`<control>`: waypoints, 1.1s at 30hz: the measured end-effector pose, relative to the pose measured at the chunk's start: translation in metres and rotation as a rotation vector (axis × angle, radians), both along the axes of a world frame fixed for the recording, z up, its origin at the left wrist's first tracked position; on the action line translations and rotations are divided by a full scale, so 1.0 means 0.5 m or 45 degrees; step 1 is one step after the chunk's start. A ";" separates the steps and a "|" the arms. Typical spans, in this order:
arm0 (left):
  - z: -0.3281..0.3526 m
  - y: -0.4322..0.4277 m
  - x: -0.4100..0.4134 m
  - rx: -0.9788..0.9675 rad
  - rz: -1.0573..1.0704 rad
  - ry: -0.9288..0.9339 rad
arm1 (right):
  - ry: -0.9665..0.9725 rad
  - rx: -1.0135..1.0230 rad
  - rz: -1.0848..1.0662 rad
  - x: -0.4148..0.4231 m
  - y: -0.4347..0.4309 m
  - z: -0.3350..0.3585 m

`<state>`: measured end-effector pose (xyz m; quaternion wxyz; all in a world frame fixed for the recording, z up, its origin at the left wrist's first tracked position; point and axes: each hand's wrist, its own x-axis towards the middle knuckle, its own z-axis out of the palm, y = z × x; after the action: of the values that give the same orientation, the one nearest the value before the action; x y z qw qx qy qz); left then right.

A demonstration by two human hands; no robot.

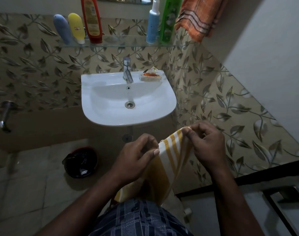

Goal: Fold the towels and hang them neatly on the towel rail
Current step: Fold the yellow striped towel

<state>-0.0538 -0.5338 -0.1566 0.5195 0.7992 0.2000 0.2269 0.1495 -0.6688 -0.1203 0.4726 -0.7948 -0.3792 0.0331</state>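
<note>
Below, left hand (136, 155) and right hand (205, 143) apparently pinch the striped towel's (171, 155) top edge.

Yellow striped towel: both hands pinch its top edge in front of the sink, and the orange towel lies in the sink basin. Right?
Not quite. The head view shows the orange towel hanging high up on the right, beside the glass shelf, not in the sink. The left hand and right hand do pinch the top edge of the yellow striped towel.
</note>
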 end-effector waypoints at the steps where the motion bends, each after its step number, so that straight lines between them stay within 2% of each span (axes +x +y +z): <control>1: 0.001 0.000 0.000 0.003 0.010 -0.003 | 0.000 0.005 -0.033 0.004 -0.005 0.003; 6: 0.000 -0.008 0.002 0.032 0.166 -0.016 | -0.030 0.029 -0.066 0.009 -0.017 0.018; 10: 0.005 -0.005 0.002 -0.076 0.326 -0.012 | -0.067 0.034 -0.047 0.004 -0.017 0.022; 15: -0.002 0.005 0.002 0.068 0.230 0.142 | -0.124 0.062 -0.018 -0.002 -0.019 0.024; 19: -0.014 0.009 0.001 -0.101 0.133 0.233 | -0.144 0.086 0.005 -0.007 -0.017 0.026; 24: -0.003 0.006 -0.007 -0.293 0.056 0.157 | -0.120 0.134 -0.021 -0.011 -0.014 0.032; 28: 0.002 0.001 -0.006 -0.321 0.045 0.134 | -0.121 0.166 -0.002 -0.017 -0.009 0.041; 33: 0.004 0.000 -0.005 -0.312 0.160 0.039 | -0.126 0.222 0.127 -0.019 -0.012 0.050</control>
<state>-0.0561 -0.5340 -0.1545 0.5948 0.7190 0.2839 0.2206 0.1399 -0.6747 -0.0955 0.5184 -0.7315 -0.4427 -0.0157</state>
